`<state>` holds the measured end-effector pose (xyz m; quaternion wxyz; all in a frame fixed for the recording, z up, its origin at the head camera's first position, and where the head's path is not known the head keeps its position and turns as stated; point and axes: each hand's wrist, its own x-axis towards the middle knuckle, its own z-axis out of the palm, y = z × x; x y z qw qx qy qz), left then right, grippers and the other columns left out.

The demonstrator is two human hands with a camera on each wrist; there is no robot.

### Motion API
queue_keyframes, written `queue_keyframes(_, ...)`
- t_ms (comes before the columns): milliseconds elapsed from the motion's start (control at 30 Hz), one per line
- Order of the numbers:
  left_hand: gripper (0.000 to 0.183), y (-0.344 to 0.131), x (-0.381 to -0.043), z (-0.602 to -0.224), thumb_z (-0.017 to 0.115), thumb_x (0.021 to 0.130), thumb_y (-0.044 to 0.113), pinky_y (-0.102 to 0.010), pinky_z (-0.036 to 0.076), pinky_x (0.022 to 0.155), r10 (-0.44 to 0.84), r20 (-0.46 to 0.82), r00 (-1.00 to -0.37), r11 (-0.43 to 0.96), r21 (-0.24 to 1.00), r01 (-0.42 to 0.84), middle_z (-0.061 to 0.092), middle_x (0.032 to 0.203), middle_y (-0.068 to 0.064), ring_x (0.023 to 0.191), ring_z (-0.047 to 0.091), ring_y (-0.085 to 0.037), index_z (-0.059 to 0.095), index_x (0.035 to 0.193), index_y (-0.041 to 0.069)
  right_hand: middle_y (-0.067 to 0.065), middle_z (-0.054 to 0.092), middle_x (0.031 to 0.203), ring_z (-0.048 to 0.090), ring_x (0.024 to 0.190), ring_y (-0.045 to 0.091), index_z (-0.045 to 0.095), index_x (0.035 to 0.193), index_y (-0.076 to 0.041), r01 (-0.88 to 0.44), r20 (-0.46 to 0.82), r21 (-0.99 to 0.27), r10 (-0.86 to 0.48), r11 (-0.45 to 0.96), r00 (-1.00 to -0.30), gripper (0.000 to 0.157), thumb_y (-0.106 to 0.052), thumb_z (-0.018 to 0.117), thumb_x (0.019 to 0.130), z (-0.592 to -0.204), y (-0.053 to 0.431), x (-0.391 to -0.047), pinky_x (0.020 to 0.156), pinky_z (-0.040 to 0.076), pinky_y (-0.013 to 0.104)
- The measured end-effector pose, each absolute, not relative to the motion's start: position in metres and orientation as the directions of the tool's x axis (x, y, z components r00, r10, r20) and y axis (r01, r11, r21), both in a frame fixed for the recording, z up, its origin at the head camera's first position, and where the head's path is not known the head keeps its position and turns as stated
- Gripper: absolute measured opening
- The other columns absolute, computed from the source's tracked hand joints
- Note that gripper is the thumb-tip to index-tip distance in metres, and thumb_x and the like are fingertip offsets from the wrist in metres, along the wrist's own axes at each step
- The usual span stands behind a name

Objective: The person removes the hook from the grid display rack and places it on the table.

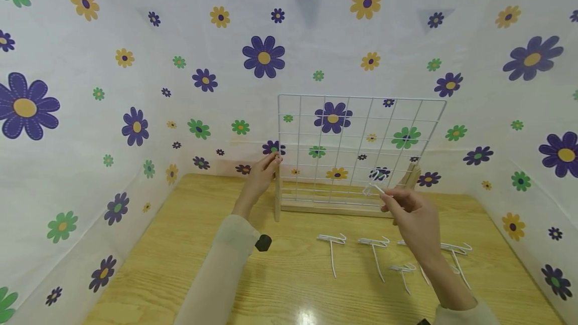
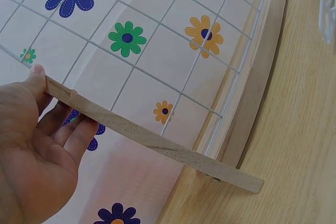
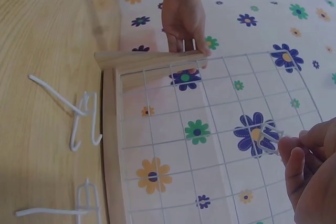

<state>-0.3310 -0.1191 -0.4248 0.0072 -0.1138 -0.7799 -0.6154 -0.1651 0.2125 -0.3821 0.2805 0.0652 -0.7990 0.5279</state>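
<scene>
A white wire grid panel (image 1: 345,149) stands upright in a wooden base (image 1: 334,208) towards the back of the table. My left hand (image 1: 262,177) grips the top of the base's left wooden upright (image 2: 157,142), thumb on one side and fingers on the other. In my right hand (image 1: 415,217) a white wire hook (image 1: 374,187) is pinched between thumb and fingers, its looped end pointing at the grid. From the head view I cannot tell whether the hook touches the wires. The right upright (image 1: 412,177) is partly hidden behind my right hand.
Several more white wire hooks lie on the wooden table (image 1: 180,265) in front of the stand, among them a left one (image 1: 332,252) and a middle one (image 1: 375,255). Some are partly covered by my right forearm. A flower-patterned cloth (image 1: 217,79) surrounds the table's back and sides.
</scene>
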Motion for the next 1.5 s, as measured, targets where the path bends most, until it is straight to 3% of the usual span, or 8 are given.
queue_keyframes(500, 0.051, -0.119, -0.33, -0.425, 0.047, 0.112, 0.036, -0.045, 0.048, 0.111, 0.175, 0.154, -0.973, 0.219, 0.957, 0.191, 0.048, 0.157, -0.013, 0.14, 0.049, -0.034, 0.043, 0.159, 0.015, 0.007, 0.073, 0.075, 0.055, 0.05, 0.015, 0.075, 0.101, 0.003, -0.346, 0.465, -0.848, 0.252, 0.401, -0.848, 0.007, 0.002, 0.074, 0.094, -0.404, 0.222, -0.14, 0.044, 0.048, 0.018)
queue_keyframes(1500, 0.051, -0.117, -0.328, -0.423, 0.046, 0.112, 0.034, -0.046, 0.045, 0.113, 0.17, 0.129, -0.977, 0.217, 0.962, 0.164, 0.044, 0.159, -0.012, 0.144, 0.045, -0.033, 0.042, 0.159, 0.015, 0.007, 0.073, 0.075, 0.054, 0.049, 0.013, 0.074, 0.1, 0.001, -0.195, 0.31, -0.909, 0.287, 0.368, -0.906, 0.008, -0.005, 0.074, 0.096, -0.451, 0.219, -0.117, 0.046, 0.05, 0.021)
